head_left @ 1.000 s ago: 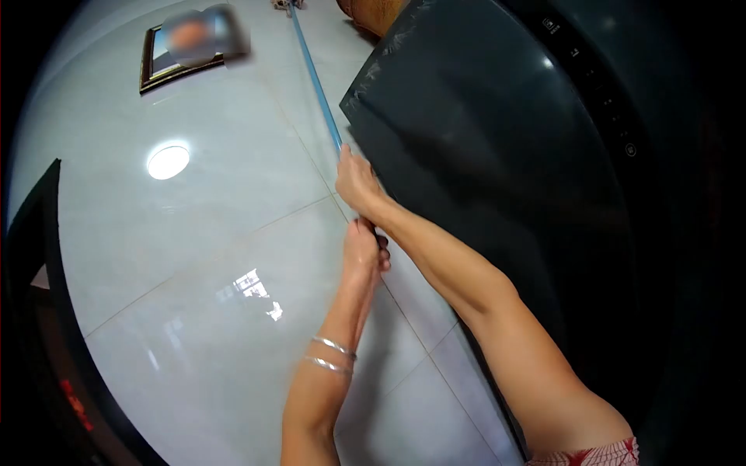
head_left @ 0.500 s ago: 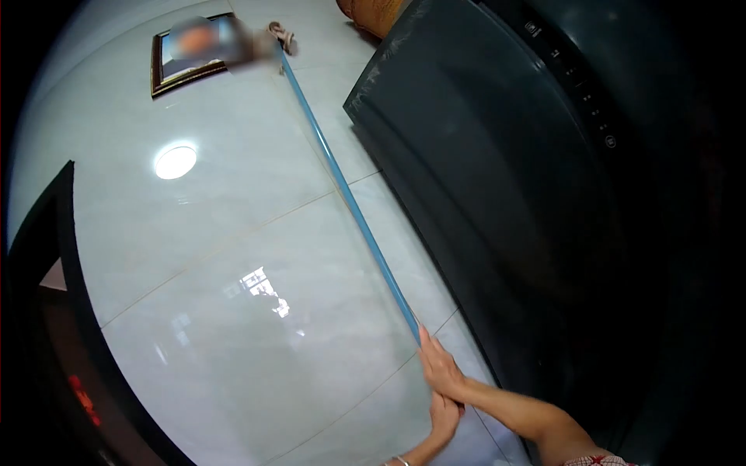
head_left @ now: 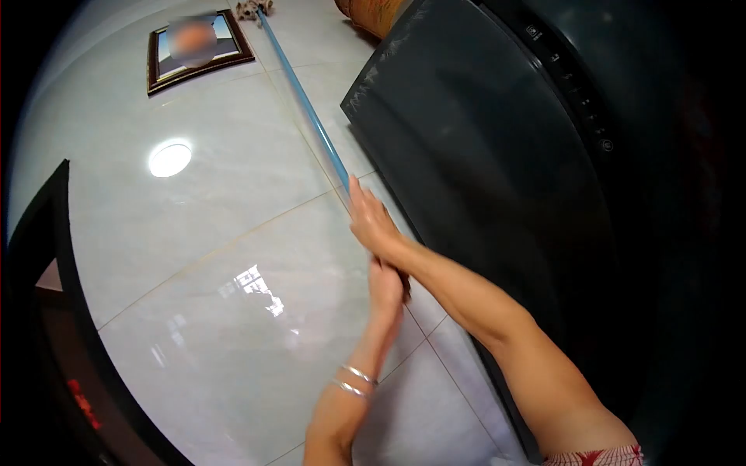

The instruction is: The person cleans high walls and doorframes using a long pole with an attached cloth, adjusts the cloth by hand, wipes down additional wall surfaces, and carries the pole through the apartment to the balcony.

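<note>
A long blue pole (head_left: 305,101) slants from the upper left down to my hands along the glossy tiled wall. At its far end is a beige cloth-like bundle (head_left: 250,9), near the top edge. My right hand (head_left: 373,220) is wrapped round the pole, its fingers pointing up along it. Just below, my left hand (head_left: 388,287), with two silver bangles on that arm, is closed round the pole's lower part. The two hands touch or nearly touch.
A framed picture (head_left: 200,53) is at the upper left. The large dark appliance (head_left: 482,171) with a control strip rises close on the right. An orange-brown object (head_left: 371,15) shows at the top, a dark frame (head_left: 66,256) at the left.
Over the last second the hands drew down toward the lower right with the pole, then pushed back up. The bundle has shifted left, off the picture's right side.
</note>
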`<state>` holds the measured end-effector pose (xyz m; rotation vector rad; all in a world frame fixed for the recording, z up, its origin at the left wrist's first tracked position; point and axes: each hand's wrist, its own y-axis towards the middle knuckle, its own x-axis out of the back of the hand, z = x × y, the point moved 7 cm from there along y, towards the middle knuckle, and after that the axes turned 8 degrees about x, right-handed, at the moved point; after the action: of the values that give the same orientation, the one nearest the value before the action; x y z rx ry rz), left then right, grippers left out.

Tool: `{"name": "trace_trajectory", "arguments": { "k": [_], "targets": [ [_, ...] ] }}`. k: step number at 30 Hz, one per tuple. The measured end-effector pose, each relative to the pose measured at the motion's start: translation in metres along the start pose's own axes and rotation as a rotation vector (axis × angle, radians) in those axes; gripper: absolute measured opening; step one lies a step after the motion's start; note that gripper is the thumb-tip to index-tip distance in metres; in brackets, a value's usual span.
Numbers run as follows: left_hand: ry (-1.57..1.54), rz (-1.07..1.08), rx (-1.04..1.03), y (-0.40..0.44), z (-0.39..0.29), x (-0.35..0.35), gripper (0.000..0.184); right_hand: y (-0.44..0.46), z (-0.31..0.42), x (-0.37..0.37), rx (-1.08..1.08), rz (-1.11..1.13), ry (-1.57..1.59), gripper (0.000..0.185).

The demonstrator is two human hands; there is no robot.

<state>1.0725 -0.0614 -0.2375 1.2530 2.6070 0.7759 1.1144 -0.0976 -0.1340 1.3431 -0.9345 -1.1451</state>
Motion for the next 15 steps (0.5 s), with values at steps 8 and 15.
{"name": "trace_trajectory", "arguments": {
  "k": [8, 15],
  "targets": [
    [-0.002, -0.003, -0.166, 0.034, -0.046, 0.007, 0.040, 0.056, 0.002, -0.007, -0.208, 0.014, -0.122, 0.027],
    [0.335, -0.193, -0.003, -0.005, 0.074, 0.053, 0.043, -0.069, -0.020, -0.042, -0.357, 0.154, -0.074, 0.048]
  ]
}}
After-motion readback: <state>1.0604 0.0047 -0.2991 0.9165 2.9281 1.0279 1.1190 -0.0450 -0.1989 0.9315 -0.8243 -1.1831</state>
